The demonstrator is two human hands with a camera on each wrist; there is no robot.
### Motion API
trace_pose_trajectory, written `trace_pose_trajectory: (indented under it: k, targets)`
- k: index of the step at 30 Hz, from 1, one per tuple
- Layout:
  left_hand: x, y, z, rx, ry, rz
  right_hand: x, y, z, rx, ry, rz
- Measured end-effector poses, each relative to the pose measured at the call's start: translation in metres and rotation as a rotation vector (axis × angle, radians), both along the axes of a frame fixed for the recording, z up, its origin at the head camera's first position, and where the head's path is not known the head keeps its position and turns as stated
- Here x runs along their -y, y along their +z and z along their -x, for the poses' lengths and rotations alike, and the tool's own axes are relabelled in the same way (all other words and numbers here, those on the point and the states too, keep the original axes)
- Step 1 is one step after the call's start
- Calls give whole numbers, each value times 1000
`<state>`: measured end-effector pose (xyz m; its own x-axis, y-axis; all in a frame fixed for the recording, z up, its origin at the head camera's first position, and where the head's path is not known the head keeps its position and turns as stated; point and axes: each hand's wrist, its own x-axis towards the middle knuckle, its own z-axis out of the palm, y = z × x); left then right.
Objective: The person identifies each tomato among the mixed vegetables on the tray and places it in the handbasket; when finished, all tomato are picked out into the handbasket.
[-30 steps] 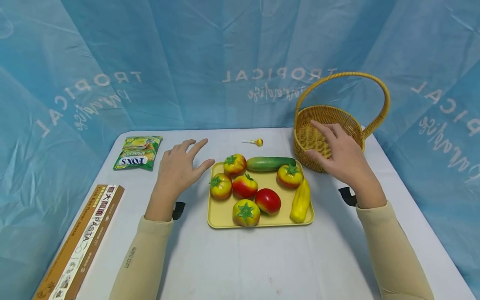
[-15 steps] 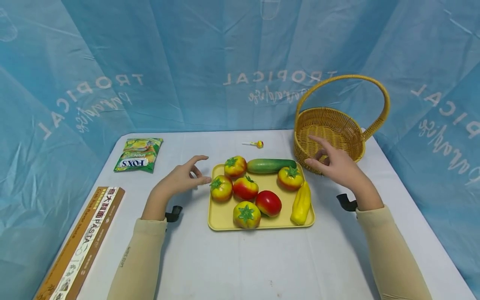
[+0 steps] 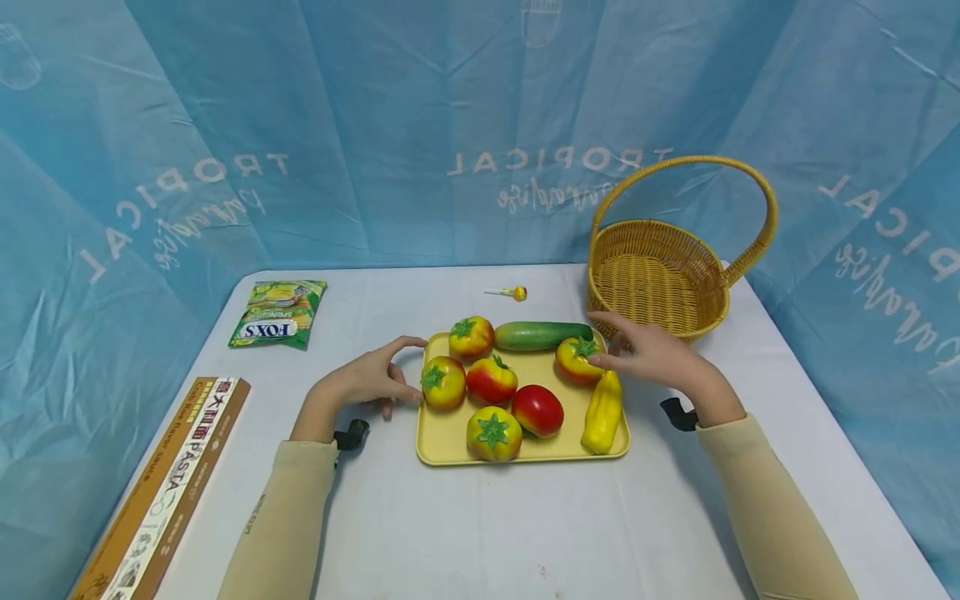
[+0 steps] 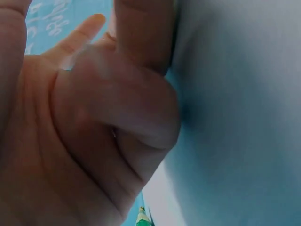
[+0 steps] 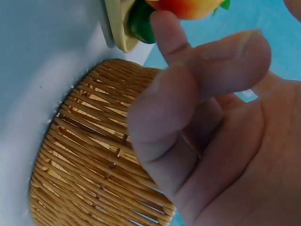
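Hands in close: left hand [image 3: 369, 375] and right hand [image 3: 656, 357] at either end of the yellow tray [image 3: 444, 435]!
On the left, thumb and forefinger spread wide by the rim, just beside the left tomato [image 3: 443, 383]; on the right, thumb and forefinger parted too, right at the far-right tomato [image 3: 574, 362], contact hard to call. Cucumber [image 3: 532, 336] along the tray's far edge, yellow pepper [image 3: 602, 417] near right. Farther out, wicker basket [image 3: 648, 287] far right, lollipop [image 3: 517, 292] far middle, green packet [image 3: 277, 315] far left, pasta box [image 3: 167, 483] near left.
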<state>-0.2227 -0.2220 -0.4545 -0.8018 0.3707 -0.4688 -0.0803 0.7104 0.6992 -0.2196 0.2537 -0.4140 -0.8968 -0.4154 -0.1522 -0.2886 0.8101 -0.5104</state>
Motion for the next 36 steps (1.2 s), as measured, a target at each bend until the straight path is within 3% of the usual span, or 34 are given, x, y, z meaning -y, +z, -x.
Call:
trace_pose_trajectory:
  k: [7,36]
  targets:
    - [-5,-6,0,32,-21,-45,2,-6,2,-4,39,-43]
    - [-7,-15,2,105,-26,-116,-3,-33,13,86,53,95]
